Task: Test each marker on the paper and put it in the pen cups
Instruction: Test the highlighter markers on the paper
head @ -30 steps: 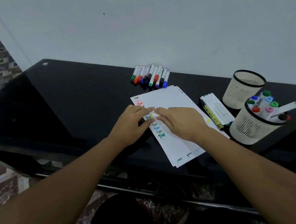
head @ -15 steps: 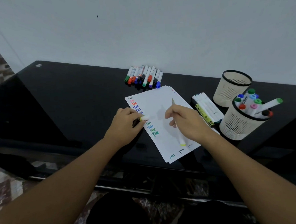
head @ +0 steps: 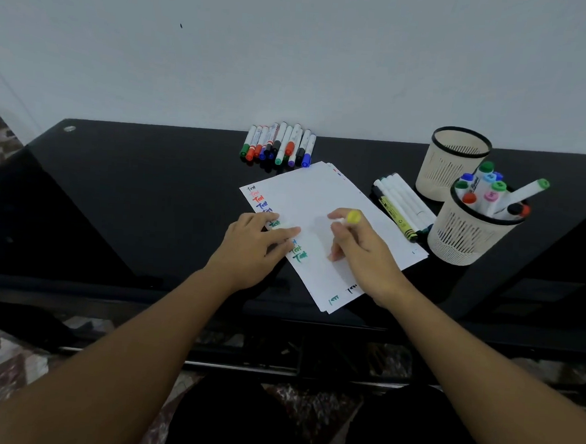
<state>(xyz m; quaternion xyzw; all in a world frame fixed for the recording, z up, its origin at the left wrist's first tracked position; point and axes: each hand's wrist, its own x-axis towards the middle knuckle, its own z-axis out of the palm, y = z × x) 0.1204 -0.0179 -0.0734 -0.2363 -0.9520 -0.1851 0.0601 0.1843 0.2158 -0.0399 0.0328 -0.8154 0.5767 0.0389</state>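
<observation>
— Head camera looks down over my two forearms at the black glass table (head: 132, 191). What do you want to know first?

— Where is the marker under test?

— My right hand (head: 361, 257) has it. The fingers curl round the yellow marker (head: 353, 217), whose yellow end sticks up above my thumb and forefinger. Its lower end is hidden behind my hand, so I cannot tell whether the tip touches the sheet.

— And the other hand?

— My left hand (head: 254, 245) lies flat on the left part of the paper (head: 315, 199), fingers straight and spread a little, pressing it down. The fingertips sit among the coloured test words that run down the left edge of the sheet. I cannot tell whether anything lies under the palm.

— The paper itself?

— A small stack of white sheets, turned at an angle, with its near corner at the table's front edge.

— The cups?

— Two cream mesh cups with black rims stand to the right. The near cup (head: 472, 233) holds a bunch of markers with green, blue, pink and red caps. The far cup (head: 454, 163) stands just behind it, and I see nothing inside.

— Other markers?

— A row of capped markers (head: 279, 145) lies beyond the paper near the wall. A few white pens (head: 402, 208) lie between the paper and the cups.
</observation>
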